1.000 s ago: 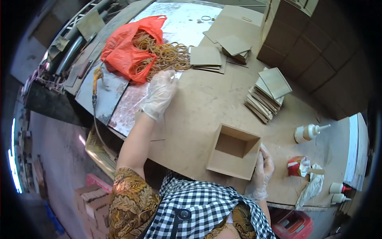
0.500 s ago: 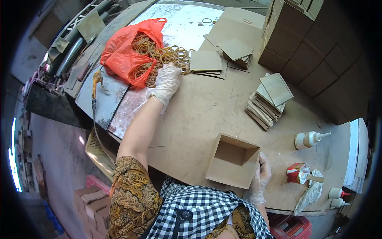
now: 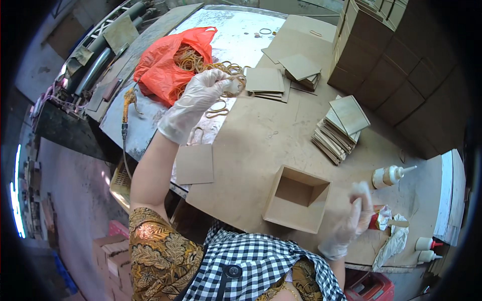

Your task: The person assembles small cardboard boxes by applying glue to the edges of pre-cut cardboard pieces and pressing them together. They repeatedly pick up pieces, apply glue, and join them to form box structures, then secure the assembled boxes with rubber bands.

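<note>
My left hand [image 3: 198,103], in a clear glove, is raised by the red plastic bag [image 3: 158,65], its fingers closed on a few rubber bands [image 3: 236,86]. More bands fill the bag's mouth and spill beside it. My right hand [image 3: 354,215], gloved too, is apart from the open cardboard box [image 3: 296,200], just right of it. Its fingers point up, somewhat blurred, with nothing visible in them. The box rests on the table near my checked apron, open side up. A square board [image 3: 195,164] lies under my left forearm's right side.
Stacked square boards [image 3: 339,130] stand right of centre, with more boards [image 3: 266,83] farther back. A wall of cardboard boxes [image 3: 396,70] rises at the back right. On the right are a glue bottle [image 3: 386,176] and a red tub [image 3: 380,218]. An air gun [image 3: 129,103] lies left.
My left hand has lifted from the pile toward me with rubber bands in its fingers. My right hand has let go of the box and moved up and right.
</note>
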{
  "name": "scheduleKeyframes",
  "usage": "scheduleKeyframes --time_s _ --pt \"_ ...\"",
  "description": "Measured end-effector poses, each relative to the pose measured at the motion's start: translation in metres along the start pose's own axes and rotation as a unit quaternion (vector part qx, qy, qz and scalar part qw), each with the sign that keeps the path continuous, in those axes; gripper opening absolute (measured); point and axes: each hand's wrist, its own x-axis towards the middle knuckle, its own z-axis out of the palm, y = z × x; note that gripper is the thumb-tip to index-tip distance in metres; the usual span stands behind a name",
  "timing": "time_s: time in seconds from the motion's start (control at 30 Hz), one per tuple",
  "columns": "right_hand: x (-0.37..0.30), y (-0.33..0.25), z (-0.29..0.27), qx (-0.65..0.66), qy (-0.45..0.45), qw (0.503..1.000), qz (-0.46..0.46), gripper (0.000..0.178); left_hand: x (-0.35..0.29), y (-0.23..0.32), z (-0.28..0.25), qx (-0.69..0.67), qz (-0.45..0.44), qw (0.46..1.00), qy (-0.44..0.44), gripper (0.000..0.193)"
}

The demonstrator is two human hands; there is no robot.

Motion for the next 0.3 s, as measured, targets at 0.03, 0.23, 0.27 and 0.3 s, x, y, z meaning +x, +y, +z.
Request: scheduleKeyframes --time_s 0.03,0.23,0.27,0.3 --pt "0.008 -0.009 0.007 0.024 -0.018 0.999 -0.032 0.026 -0.013 0.012 -0.001 -0.023 -0.003 0.999 -0.032 0.015" --pt "0.028 -0.044 0.049 0.058 -0.195 0.974 -0.102 0.027 -0.042 0.02 0.003 0.357 0.246 0.899 0.065 0.01" --pt "0.027 -0.046 0.055 0.066 -0.218 0.97 -0.09 0.027 -0.043 0.014 0.006 0.346 0.219 0.911 0.059 0.012" --pt "0.026 -0.048 0.054 0.064 -0.218 0.97 -0.092 0.027 -0.044 0.008 0.009 0.334 0.191 0.922 0.054 0.014"
